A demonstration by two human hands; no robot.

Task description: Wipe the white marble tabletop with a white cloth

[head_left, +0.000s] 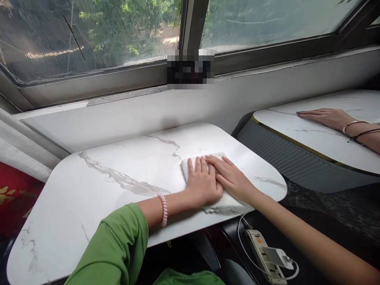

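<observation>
While hands (215, 180) press cloth (190, 162) near table (103, 182) right edge; left side bare

Both hands cover most of the white cloth (190, 161). A blurred patch (190, 66) hides part of the window frame. The co-worker's arm (368, 136) runs off the right edge.

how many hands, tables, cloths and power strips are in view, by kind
hands: 3, the left hand and right hand on the white cloth, plus another person's hand
tables: 2, near and far
cloths: 1
power strips: 1
total: 7
</observation>
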